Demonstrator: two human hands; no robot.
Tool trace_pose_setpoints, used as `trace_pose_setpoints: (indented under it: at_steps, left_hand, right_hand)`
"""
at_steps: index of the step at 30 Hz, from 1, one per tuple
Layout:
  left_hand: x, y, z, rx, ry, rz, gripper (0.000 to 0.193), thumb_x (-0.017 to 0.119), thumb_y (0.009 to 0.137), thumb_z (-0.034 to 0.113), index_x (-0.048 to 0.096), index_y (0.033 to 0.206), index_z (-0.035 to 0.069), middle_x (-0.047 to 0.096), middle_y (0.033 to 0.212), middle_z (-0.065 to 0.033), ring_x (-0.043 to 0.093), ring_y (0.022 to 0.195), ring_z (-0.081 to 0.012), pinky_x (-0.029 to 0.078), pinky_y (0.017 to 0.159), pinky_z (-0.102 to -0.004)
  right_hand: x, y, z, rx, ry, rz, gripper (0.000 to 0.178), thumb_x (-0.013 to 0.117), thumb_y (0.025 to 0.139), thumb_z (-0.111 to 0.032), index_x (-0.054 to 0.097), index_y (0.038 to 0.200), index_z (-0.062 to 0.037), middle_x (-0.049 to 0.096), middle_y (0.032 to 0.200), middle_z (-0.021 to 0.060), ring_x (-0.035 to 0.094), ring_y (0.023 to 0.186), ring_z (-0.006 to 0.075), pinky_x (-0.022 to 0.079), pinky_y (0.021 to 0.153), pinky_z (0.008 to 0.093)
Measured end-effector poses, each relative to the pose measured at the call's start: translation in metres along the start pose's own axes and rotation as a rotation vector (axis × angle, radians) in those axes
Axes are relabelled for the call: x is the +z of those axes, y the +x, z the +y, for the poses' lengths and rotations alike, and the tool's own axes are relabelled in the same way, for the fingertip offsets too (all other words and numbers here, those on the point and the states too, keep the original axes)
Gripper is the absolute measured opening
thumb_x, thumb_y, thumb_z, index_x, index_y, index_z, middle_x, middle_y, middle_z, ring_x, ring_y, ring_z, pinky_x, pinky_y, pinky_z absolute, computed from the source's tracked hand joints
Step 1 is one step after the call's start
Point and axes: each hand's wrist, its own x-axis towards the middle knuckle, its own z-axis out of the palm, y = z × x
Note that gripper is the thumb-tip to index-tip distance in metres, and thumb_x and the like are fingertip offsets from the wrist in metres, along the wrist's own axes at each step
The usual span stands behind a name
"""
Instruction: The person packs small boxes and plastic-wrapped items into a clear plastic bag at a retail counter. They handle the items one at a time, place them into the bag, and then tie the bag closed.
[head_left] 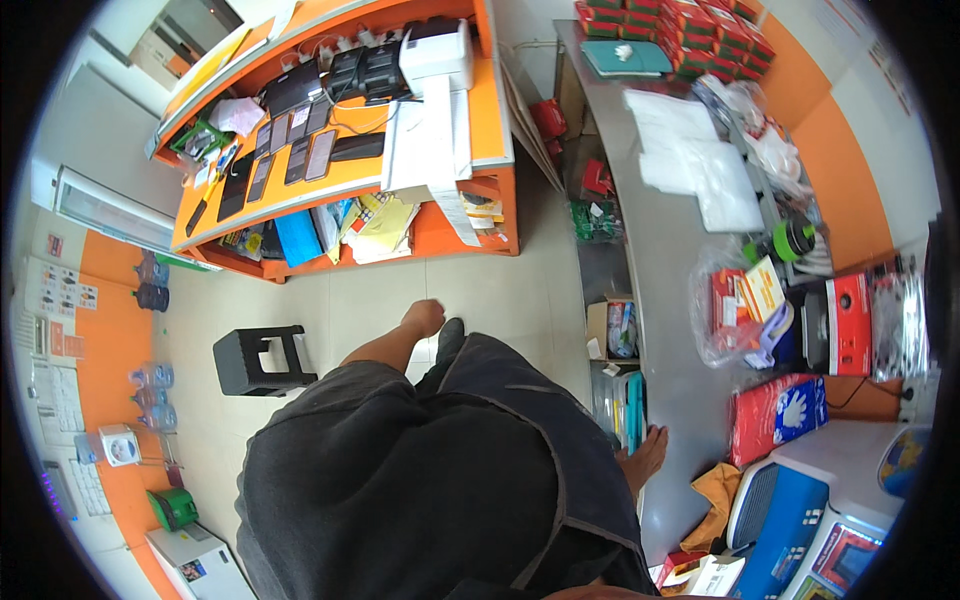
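Note:
My left hand (427, 317) hangs in front of me above the tiled floor, fingers curled in, with nothing seen in it. It is nearest to my dark shoe (453, 328). At my right side, my right hand (646, 459) rests on the edge of a long grey metal table (665, 330), its fingers stretched out and apart. Just beyond that hand, teal folders (634, 410) stand upright on the shelf under the tabletop. An orange-brown cloth (716, 500) lies on the table to the right of this hand.
Ahead stands an orange workbench (490, 130) bearing several phones (320, 155) and a white printer (437, 55). A black stool (262, 362) is on the floor at left. White plastic sheets (690, 160), red boxes (700, 35) and a blue-white machine (785, 520) occupy the metal table.

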Motion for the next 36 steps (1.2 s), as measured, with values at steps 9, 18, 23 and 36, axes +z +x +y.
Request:
trace_pose_setpoints:
  at_steps: [9,18,23,36]
  left_hand:
    - [-0.17,0.09,-0.021,0.343,-0.639,0.809,0.011,0.069,0.088,0.012,0.067,0.097,0.005,0.067,0.09,-0.0138,0.066,0.085,-0.0296,0.053,0.077,-0.0394]
    - [-0.37,0.299,-0.126,0.186,-0.546,1.141,0.023,0.06,0.09,0.01,0.071,0.109,0.005,0.071,0.102,-0.0176,0.065,0.097,-0.0372,0.051,0.09,-0.0465]
    - [-0.387,0.395,-0.184,0.319,0.179,0.726,0.028,0.052,0.09,0.013,0.074,0.107,0.013,0.07,0.103,-0.0154,0.065,0.102,-0.0365,0.051,0.091,-0.049]
    - [-0.452,0.321,-0.258,0.298,0.883,0.771,0.026,0.057,0.093,0.017,0.068,0.111,0.003,0.071,0.101,-0.0189,0.07,0.095,-0.0361,0.056,0.078,-0.0443]
  right_hand:
    - [0.067,0.021,-0.069,0.523,-0.286,0.174,0.082,0.067,0.079,-0.014,0.032,0.152,-0.0005,0.028,0.162,0.0197,0.027,0.149,0.0399,0.027,0.118,0.0533]
    - [0.048,-0.019,-0.223,0.435,0.182,-0.262,0.046,0.065,0.086,-0.026,0.064,0.123,0.0007,0.067,0.123,0.024,0.067,0.106,0.0371,0.052,0.096,0.0415]
    - [0.102,-0.129,-0.203,0.571,0.247,-0.39,0.038,0.064,0.086,-0.028,0.068,0.116,-0.0054,0.072,0.11,0.0191,0.071,0.095,0.0338,0.055,0.088,0.0409]
    - [0.169,-0.331,-0.156,0.845,0.087,-0.689,0.033,0.056,0.088,-0.036,0.074,0.096,-0.009,0.073,0.103,0.0163,0.068,0.1,0.0363,0.053,0.089,0.048]
